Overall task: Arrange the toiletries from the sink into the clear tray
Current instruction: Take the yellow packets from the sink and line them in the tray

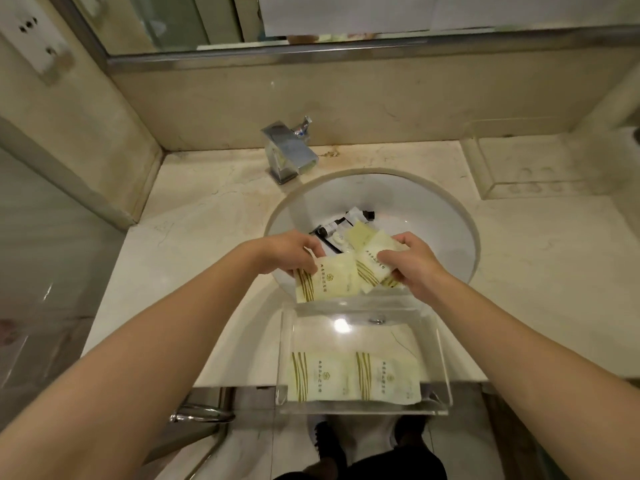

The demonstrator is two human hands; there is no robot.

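While both hands reach over the basin, the head view reads as follows.
Left hand [289, 254]: centre of frame, fingers closed on a pale sachet [327, 282] with gold stripes, held above the sink's near rim.
Right hand [412, 263]: just right of centre, fingers pinched on a bunch of sachets [369, 261] over the sink.
Sink [450, 230]: white round bowl, centre; dark tubes [349, 220] lie in it behind the held sachets.
Clear tray [445, 368]: lower centre, on the counter's [194, 237] near edge, overhanging it; two striped sachets [353, 375] lie flat inside, side by side.
Faucet [289, 150]: chrome, above the sink, upper centre.
Second clear tray [485, 174]: right edge.
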